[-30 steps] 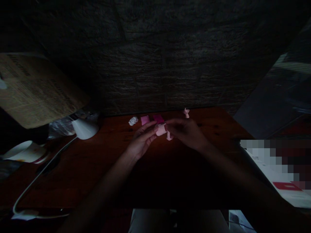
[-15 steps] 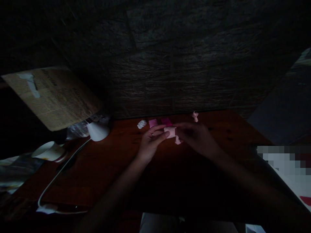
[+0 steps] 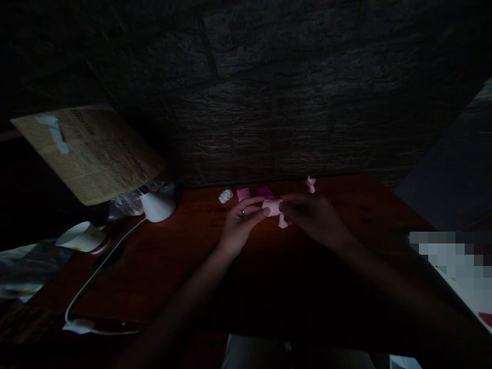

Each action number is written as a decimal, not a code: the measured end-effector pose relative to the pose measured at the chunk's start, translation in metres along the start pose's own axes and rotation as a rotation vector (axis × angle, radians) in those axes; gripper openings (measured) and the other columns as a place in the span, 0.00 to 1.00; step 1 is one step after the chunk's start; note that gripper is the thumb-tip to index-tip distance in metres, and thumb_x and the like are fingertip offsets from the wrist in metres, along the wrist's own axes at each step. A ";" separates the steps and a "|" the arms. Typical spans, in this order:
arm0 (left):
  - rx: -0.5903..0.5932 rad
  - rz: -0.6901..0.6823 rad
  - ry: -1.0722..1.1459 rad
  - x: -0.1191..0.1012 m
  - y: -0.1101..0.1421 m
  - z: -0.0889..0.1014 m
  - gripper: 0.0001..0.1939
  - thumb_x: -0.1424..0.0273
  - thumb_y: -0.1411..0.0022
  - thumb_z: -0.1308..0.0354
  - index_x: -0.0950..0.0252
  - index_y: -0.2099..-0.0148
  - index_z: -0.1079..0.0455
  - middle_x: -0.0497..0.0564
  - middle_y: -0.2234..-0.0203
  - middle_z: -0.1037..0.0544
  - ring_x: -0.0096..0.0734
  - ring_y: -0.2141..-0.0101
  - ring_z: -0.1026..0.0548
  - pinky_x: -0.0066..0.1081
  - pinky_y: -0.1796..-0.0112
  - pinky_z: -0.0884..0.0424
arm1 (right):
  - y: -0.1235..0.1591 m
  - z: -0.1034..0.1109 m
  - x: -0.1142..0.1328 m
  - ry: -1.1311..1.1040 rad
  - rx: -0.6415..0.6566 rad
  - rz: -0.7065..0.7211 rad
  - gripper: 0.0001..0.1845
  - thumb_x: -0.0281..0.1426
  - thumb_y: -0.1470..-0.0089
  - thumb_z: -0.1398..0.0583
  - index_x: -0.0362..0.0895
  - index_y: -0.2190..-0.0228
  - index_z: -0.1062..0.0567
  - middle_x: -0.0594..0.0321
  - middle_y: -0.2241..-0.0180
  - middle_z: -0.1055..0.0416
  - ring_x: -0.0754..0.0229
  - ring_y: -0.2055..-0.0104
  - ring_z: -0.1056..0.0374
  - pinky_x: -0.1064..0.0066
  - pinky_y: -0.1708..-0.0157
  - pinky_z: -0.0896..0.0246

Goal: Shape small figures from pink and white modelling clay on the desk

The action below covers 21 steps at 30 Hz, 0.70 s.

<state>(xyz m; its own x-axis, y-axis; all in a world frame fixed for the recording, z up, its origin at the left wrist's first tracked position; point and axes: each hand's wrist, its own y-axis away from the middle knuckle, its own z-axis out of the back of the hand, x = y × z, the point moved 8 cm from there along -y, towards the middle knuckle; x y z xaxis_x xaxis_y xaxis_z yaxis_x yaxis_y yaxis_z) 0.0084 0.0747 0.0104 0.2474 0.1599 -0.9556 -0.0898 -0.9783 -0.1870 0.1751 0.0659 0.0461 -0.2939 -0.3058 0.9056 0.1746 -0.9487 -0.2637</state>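
Between my two hands is a small pale pink piece (image 3: 273, 207), roughly rectangular; its material, perhaps paper or clay, is hard to tell in the dark. My left hand (image 3: 239, 223), with a ring on one finger, pinches its left end between thumb and fingers. At the right end, my right hand (image 3: 313, 218) grips it, fingertips partly in shadow. Just below hangs or lies a narrow pink scrap (image 3: 283, 221); whether it is joined to the piece I cannot tell. Behind my hands lie a pink square (image 3: 243, 193) and a magenta square (image 3: 265, 192).
On the wooden table (image 3: 172, 266) stand a white lamp base (image 3: 157, 206) with a newsprint-patterned shade (image 3: 92, 154), its cord (image 3: 105, 269), and a paper cup (image 3: 82, 237) at left. A white lump (image 3: 225, 196) and a twisted pink scrap (image 3: 310, 184) lie near the brick wall (image 3: 246, 118).
Both hands keep their hold on the pale pink piece, with only slight finger movement. The whole view has shifted a little, so things appear slightly further right.
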 end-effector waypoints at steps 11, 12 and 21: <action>-0.025 0.143 0.122 0.004 0.002 -0.002 0.17 0.66 0.51 0.26 0.62 0.58 0.21 0.42 0.79 0.30 0.16 0.80 0.40 0.21 0.79 0.47 | 0.001 -0.004 -0.004 0.008 0.083 -0.034 0.14 0.39 0.41 0.40 0.43 0.66 0.19 0.61 0.75 0.21 0.61 0.74 0.26 0.70 0.71 0.33; -0.035 0.149 0.121 0.005 0.001 -0.001 0.16 0.66 0.51 0.26 0.63 0.59 0.21 0.42 0.80 0.32 0.16 0.80 0.40 0.21 0.79 0.47 | 0.001 -0.004 -0.004 0.003 0.078 -0.020 0.14 0.39 0.42 0.39 0.43 0.63 0.19 0.61 0.75 0.21 0.61 0.74 0.26 0.70 0.71 0.33; -0.102 0.353 0.203 0.026 0.004 0.005 0.19 0.63 0.57 0.23 0.65 0.65 0.22 0.45 0.75 0.26 0.15 0.78 0.35 0.19 0.78 0.41 | 0.004 -0.008 0.008 0.157 0.067 0.097 0.11 0.33 0.42 0.40 0.45 0.65 0.17 0.63 0.71 0.19 0.61 0.70 0.25 0.71 0.69 0.34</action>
<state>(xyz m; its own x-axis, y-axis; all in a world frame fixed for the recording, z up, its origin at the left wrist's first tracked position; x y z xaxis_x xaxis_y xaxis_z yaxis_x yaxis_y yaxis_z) 0.0099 0.0760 -0.0160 0.4051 -0.2072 -0.8905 -0.1095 -0.9780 0.1777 0.1659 0.0586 0.0493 -0.4147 -0.4092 0.8127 0.2699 -0.9083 -0.3196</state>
